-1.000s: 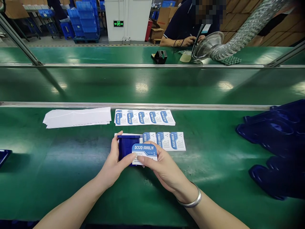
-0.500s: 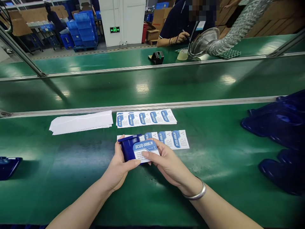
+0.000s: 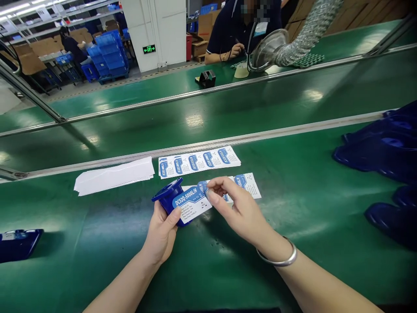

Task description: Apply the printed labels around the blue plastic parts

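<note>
My left hand (image 3: 163,230) grips a dark blue plastic housing (image 3: 167,200) with a round flanged end, its thumb resting on the lower left of a label. The blue-and-white label (image 3: 195,206), printed DC52Q-5000L/H, lies over the housing's side, its right part reaching toward my other hand. Close to the label's right end, my right hand (image 3: 239,213) is raised with fingers loosely curled and a gap between thumb and forefinger. I see nothing held in it. Behind this hand, a label strip (image 3: 249,186) lies on the green work surface, partly hidden.
A stack of label sheets (image 3: 199,161) and white backing paper (image 3: 114,176) lie farther back. Several blue housings (image 3: 374,152) stand at right, and another blue part (image 3: 21,243) at left. Beyond the metal rail (image 3: 146,107), a person (image 3: 243,30) sits by a duct hood (image 3: 269,50).
My right hand has come off the label and moved slightly right and up. The housing has tilted in my left hand, showing its flange and more of the label. The view has tilted.
</note>
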Motion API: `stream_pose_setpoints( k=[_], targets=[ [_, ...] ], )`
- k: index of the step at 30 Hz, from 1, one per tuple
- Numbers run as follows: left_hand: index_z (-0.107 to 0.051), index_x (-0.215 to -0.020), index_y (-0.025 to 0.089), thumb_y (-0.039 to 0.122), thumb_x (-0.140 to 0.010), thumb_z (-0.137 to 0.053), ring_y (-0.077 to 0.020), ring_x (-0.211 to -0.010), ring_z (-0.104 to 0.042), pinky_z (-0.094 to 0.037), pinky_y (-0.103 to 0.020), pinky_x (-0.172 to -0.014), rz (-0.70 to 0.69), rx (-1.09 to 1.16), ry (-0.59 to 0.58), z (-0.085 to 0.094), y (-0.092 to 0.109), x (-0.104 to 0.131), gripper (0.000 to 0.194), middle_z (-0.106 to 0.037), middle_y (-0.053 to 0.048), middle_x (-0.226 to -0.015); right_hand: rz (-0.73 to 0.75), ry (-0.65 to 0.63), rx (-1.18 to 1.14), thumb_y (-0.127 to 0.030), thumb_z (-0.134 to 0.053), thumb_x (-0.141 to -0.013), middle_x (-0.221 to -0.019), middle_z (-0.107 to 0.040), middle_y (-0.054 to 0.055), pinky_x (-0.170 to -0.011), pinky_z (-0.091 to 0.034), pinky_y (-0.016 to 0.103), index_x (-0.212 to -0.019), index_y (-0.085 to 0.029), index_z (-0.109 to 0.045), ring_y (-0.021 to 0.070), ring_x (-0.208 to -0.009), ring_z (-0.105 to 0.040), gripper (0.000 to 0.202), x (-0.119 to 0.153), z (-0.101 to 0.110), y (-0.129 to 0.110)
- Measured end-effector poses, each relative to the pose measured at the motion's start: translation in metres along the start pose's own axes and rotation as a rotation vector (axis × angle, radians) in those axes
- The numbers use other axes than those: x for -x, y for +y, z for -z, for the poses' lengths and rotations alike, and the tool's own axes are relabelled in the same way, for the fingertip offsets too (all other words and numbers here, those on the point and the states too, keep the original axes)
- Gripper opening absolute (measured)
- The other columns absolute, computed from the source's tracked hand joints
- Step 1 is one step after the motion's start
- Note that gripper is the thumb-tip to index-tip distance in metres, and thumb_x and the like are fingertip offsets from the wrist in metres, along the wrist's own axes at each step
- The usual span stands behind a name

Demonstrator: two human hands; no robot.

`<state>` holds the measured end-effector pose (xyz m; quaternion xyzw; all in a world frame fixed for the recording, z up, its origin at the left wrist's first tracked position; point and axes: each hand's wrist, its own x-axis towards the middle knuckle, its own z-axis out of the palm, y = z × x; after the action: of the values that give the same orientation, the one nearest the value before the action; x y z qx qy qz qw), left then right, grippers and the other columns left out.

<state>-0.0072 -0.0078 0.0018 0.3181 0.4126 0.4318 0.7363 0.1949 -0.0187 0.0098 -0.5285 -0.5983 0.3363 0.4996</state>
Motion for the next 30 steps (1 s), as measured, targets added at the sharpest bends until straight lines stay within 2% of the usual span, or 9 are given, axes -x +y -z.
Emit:
stream_pose_setpoints(
  k=[6, 11, 15, 20, 23, 26, 30],
  targets=[
    [-0.045, -0.143, 0.030, 0.031, -0.084, -0.079, -0.0294, -0.128, -0.058, -0.045, -0.045, -0.109, -0.039, 0.010, -0.042, 0.000, -0.002, 0.002, 0.068, -0.067, -0.007, -0.130, 0.185, -0.024, 0.125, -0.046, -0.057, -0.102, -0.076, -0.050, 0.002, -0.065, -0.038, 0.034, -0.082, -0.022, -0.048, 0.0195, -0.070, -0.049, 0.033, 0.003, -0.009, -0.004],
    [-0.054, -0.134, 0.027, 0.030, -0.084, -0.079, -0.0305, -0.126, -0.059, -0.047, -0.046, -0.108, 0.004, 0.019, -0.054, 0.003, -0.003, 0.001, 0.057, -0.069, -0.008, -0.126, 0.302, 0.019, 0.111, -0.025, -0.047, -0.107, -0.069, -0.040, -0.001, -0.064, -0.033, 0.034, -0.074, -0.023, -0.036, 0.0179, -0.065, -0.042, 0.035, 0.006, -0.014, -0.006],
    [-0.063, -0.122, 0.023, 0.034, -0.076, -0.084, -0.0331, -0.122, -0.062, -0.050, -0.046, -0.105, 0.039, 0.052, -0.057, 0.004, -0.004, 0.004, 0.051, -0.072, -0.009, -0.120, 0.327, 0.021, 0.111, -0.021, -0.042, -0.108, -0.068, -0.038, 0.000, -0.066, -0.032, 0.035, -0.072, -0.023, -0.031, 0.0192, -0.066, -0.040, 0.037, 0.007, -0.017, -0.009],
    [-0.068, -0.117, 0.022, 0.040, -0.068, -0.089, -0.0350, -0.116, -0.066, -0.052, -0.048, -0.103, 0.052, 0.061, -0.055, 0.005, -0.004, 0.009, 0.057, -0.075, -0.009, -0.110, 0.286, -0.007, -0.005, -0.024, -0.041, -0.108, -0.068, -0.038, 0.000, -0.064, -0.033, 0.035, -0.071, -0.023, -0.032, 0.0189, -0.065, -0.040, 0.038, 0.009, -0.025, -0.010],
    [-0.068, -0.118, 0.022, 0.044, -0.068, -0.088, -0.0361, -0.117, -0.066, -0.051, -0.049, -0.104, 0.046, 0.067, -0.087, 0.006, -0.005, 0.010, 0.058, -0.075, -0.010, -0.109, 0.185, 0.008, -0.149, -0.030, -0.045, -0.107, -0.075, -0.042, 0.000, -0.066, -0.037, 0.035, -0.076, -0.023, -0.037, 0.0188, -0.070, -0.044, 0.034, 0.014, -0.034, -0.008],
    [-0.068, -0.121, 0.022, 0.047, -0.070, -0.086, -0.0376, -0.120, -0.064, -0.049, -0.051, -0.105, 0.041, 0.067, -0.128, 0.010, -0.006, 0.008, 0.060, -0.074, -0.011, -0.113, 0.003, -0.008, -0.351, -0.044, -0.050, -0.106, -0.088, -0.047, 0.001, -0.073, -0.042, 0.035, -0.094, -0.024, -0.043, 0.0197, -0.078, -0.048, 0.024, 0.022, -0.045, -0.003],
    [-0.069, -0.119, 0.020, 0.045, -0.074, -0.083, -0.0335, -0.116, -0.065, -0.052, -0.047, -0.101, 0.053, 0.110, -0.138, 0.011, -0.004, 0.003, 0.053, -0.074, -0.011, -0.114, -0.175, -0.071, -0.558, -0.056, -0.041, -0.108, -0.103, -0.052, 0.004, -0.081, -0.047, 0.035, -0.123, -0.026, -0.043, 0.0220, -0.094, -0.054, 0.033, 0.026, -0.057, 0.007]
  ],
)
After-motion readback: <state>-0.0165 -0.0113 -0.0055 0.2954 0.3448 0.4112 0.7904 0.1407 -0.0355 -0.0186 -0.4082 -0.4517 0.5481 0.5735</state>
